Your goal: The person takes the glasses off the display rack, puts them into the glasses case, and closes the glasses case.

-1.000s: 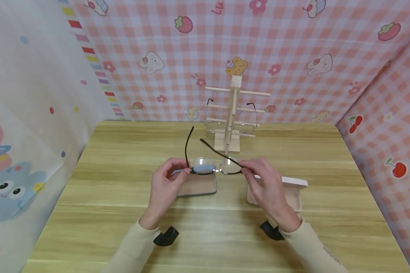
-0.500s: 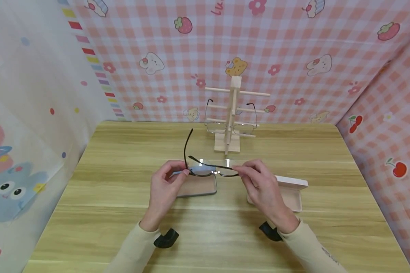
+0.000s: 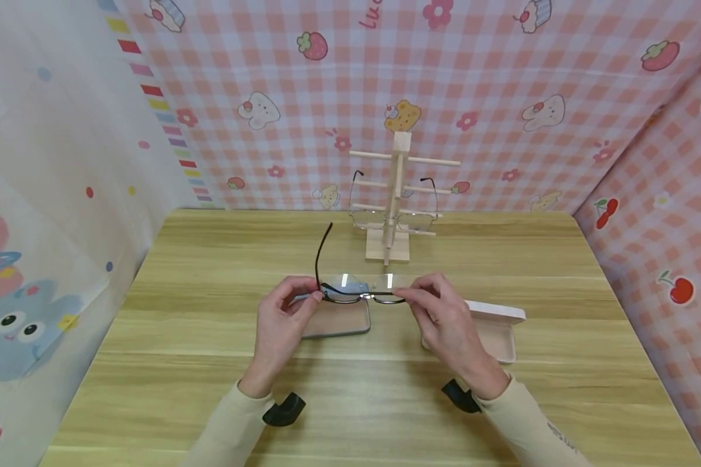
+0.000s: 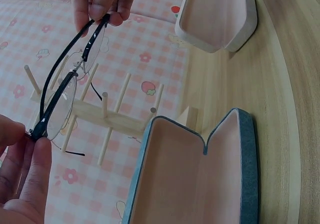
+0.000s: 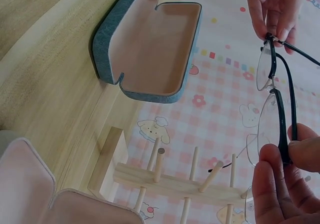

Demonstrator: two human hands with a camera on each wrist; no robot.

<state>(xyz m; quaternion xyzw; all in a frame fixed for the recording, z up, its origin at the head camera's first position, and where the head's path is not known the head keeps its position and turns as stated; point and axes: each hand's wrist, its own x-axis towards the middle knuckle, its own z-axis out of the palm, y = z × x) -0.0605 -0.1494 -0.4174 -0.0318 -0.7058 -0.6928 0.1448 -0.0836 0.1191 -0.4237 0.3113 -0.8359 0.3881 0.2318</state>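
Black half-rim eyeglasses [image 3: 341,300] are held up between both hands above the table. My left hand [image 3: 285,318] pinches their left corner, where the left temple arm sticks out away from me. At the right corner my right hand [image 3: 452,327] grips frame and right temple arm, which lies folded across behind the lenses. In the left wrist view the folded arm runs alongside the eyeglasses [image 4: 62,91]. Below them sits an open blue-grey glasses case [image 3: 341,319] with a pink lining. An open white glasses case [image 3: 499,337] stands partly hidden by the right hand.
A wooden eyeglass stand [image 3: 401,168] with several pegs rises at the back of the table. Thin-rimmed glasses [image 3: 417,222] hang on its lower pegs. Checked cloth [image 3: 304,130] covers the wall behind. Wood-grain tabletop [image 3: 210,259] surrounds the cases.
The right temple arm has swung inward from half open to folded flat against the frame, pushed by the right hand, which shifted slightly left. The left hand has stayed nearly still.
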